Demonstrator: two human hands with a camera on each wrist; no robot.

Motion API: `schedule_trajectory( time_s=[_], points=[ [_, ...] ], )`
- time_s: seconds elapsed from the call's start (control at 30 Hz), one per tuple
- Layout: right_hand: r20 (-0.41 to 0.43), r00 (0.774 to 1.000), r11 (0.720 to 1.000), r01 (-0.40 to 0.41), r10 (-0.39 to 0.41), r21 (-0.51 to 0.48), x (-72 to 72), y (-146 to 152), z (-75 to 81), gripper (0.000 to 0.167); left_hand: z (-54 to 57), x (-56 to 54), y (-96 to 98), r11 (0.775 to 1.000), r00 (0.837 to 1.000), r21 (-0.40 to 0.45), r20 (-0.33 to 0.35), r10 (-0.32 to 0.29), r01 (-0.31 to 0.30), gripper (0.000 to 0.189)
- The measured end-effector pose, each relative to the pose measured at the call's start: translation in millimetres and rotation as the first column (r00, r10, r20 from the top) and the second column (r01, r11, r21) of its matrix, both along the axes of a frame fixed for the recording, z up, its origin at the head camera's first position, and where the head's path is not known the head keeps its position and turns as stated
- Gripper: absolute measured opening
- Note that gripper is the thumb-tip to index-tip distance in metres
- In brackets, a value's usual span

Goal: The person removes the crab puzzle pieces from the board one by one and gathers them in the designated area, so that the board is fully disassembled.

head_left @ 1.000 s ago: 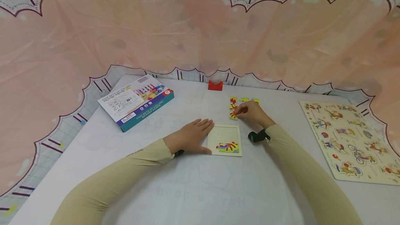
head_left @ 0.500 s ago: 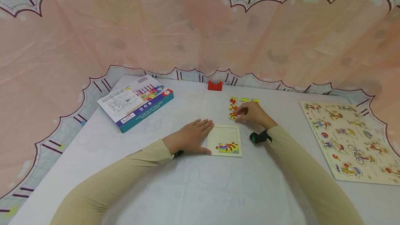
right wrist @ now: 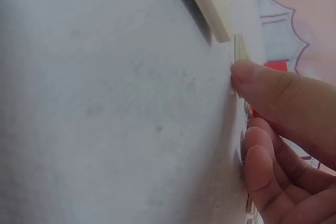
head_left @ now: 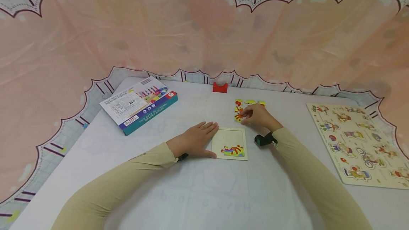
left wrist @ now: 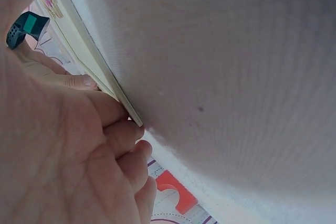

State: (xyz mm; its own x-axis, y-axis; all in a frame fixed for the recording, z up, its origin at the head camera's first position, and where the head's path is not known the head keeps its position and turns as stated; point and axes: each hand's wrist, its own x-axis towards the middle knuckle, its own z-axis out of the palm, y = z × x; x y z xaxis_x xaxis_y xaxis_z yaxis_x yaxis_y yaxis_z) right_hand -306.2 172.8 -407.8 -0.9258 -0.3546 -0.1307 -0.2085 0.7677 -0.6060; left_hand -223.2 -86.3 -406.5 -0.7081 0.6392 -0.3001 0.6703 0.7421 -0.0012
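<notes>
My left hand [head_left: 197, 139] lies flat on the table with thumb and fingers spread along the left side of a small square wooden puzzle tray [head_left: 227, 136]; its fingertips meet the tray edge [left wrist: 105, 72] in the left wrist view. A joined, colourful patch of puzzle [head_left: 234, 151] fills the tray's lower right. Beyond the tray, my right hand [head_left: 257, 115] bends over several yellow-and-red puzzle pieces [head_left: 238, 104], covering part of them. In the right wrist view its thumb [right wrist: 265, 82] presses the edge of a thin puzzle piece [right wrist: 240, 48], with curled fingers behind it.
A blue-and-white bead box [head_left: 140, 102] lies at the left. At the right is a large wooden picture board [head_left: 354, 141] of children. A small red stand [head_left: 220, 88] sits at the back, before the patterned curtain [head_left: 204, 38].
The right hand shifts only slightly at the puzzle pieces, its fingertips moving a little toward me and back. The left hand and the tray stay where they were.
</notes>
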Motion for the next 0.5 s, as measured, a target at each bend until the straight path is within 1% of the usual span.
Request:
schedule_trajectory(
  time_s=[0.2, 0.5],
  points=[
    [-0.004, 1.0, 1.0, 0.006, -0.006, 0.013, -0.9, -0.1, -0.1, 0.028, 0.3, 0.0, 0.8, 1.0, 1.0, -0.005, -0.002, 0.0, 0.0, 0.102],
    [-0.026, 1.0, 1.0, -0.016, 0.016, 0.012, 1.3, 0.5, -0.2, 0.027, 0.8, 0.0, 0.3, 1.0, 1.0, 0.001, 0.001, -0.001, 0.001, 0.102]
  ],
)
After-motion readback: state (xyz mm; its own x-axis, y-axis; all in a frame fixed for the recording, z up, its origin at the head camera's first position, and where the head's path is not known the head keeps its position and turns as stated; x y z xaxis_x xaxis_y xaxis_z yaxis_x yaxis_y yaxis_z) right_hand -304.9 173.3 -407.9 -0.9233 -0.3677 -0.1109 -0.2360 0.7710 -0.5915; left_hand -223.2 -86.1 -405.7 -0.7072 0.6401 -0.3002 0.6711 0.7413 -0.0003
